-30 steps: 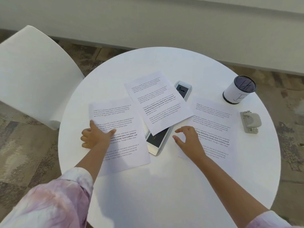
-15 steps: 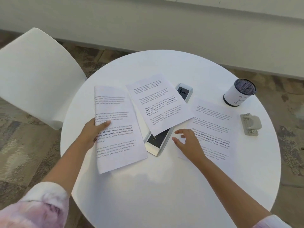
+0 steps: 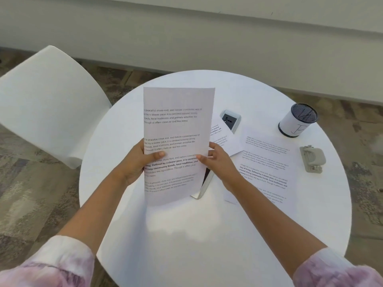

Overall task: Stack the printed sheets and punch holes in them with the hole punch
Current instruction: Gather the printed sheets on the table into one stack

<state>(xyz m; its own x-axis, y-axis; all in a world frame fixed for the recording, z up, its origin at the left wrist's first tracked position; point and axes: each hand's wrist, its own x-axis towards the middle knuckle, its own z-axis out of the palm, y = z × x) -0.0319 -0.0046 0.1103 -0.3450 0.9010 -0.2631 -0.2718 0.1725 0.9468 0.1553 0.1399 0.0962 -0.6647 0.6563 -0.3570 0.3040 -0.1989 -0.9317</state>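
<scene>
One printed sheet (image 3: 176, 129) is held upright above the round white table (image 3: 207, 235). My left hand (image 3: 138, 162) grips its left edge and my right hand (image 3: 215, 160) grips its right edge. A second printed sheet (image 3: 224, 139) lies flat behind it, mostly hidden. A third printed sheet (image 3: 267, 162) lies flat to the right, under my right forearm. The grey hole punch (image 3: 312, 159) sits near the table's right edge, apart from both hands.
A white device with a dark screen (image 3: 231, 120) lies under the middle sheet; its near end (image 3: 204, 187) shows below the held sheet. A white pen cup with a black mesh rim (image 3: 297, 120) stands at the back right. A white chair (image 3: 47, 104) is at the left.
My left hand lifted the left sheet off the table and brought it upright to the centre. My right hand left the right sheet and took hold of the lifted sheet's right edge.
</scene>
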